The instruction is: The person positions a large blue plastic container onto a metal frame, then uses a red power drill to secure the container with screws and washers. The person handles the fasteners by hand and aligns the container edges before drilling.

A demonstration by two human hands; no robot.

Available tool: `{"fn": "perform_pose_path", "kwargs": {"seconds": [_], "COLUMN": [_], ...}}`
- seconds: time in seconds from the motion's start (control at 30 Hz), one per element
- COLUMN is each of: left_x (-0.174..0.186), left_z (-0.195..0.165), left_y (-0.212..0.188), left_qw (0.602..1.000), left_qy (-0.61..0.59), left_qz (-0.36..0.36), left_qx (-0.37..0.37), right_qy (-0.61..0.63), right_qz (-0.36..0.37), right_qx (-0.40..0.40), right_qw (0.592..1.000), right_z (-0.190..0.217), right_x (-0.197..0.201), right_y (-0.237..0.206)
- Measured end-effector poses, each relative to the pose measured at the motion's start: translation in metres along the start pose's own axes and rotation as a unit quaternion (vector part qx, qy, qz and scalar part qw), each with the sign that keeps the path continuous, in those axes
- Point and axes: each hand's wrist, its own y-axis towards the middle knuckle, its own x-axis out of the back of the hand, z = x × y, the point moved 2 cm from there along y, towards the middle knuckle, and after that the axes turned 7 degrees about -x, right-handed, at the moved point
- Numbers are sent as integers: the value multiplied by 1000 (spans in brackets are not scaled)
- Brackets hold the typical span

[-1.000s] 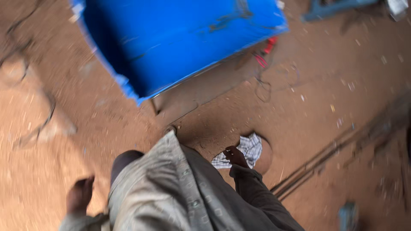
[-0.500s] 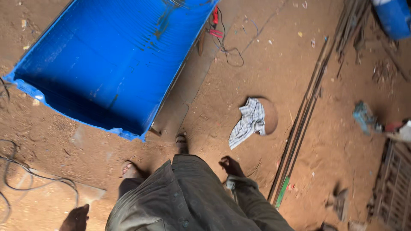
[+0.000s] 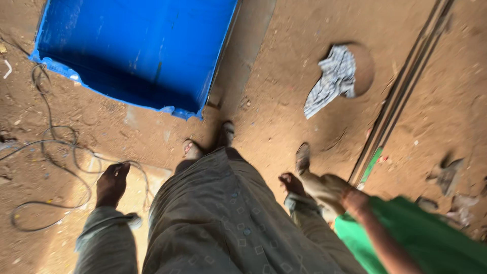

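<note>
Left hand point(image 3: 112, 183) hangs loosely curled, empty, lower left, nearest the grey tangled cable point(image 3: 56, 152) on the dirt floor; right hand point(image 3: 293, 183) curled, empty; cable looks light, floppy, any loop graspable

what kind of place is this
Probably an outdoor work yard or open workshop: bare reddish dirt ground, a big blue plastic tub on it, long metal rods lying alongside, and loose cable trailing over the dirt.

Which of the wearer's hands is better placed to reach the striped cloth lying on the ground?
Probably the right hand: the striped cloth lies ahead on its side. The left hand hangs by the cable, farther away. Both look empty.
</note>
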Motion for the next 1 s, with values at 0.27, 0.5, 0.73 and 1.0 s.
{"fn": "perform_pose_path", "kwargs": {"seconds": [0.27,0.5,0.73,1.0], "left_x": [35,105,113,75], "left_z": [24,78,104,150], "left_y": [53,202,369,456], "left_qw": [990,982,972,974], "left_qy": [-112,-22,-32,-24], "left_qz": [-77,-185,-225,-225], "left_qx": [27,27,-65,-22], "right_qy": [15,53,86,8], "right_qz": [4,-60,-192,-329], "right_qx": [148,163,-28,-105], "right_qw": [989,983,977,939], "right_z": [75,201,257,234], "right_x": [-56,-180,-278,-316], "right_y": [48,91,154,201]}}
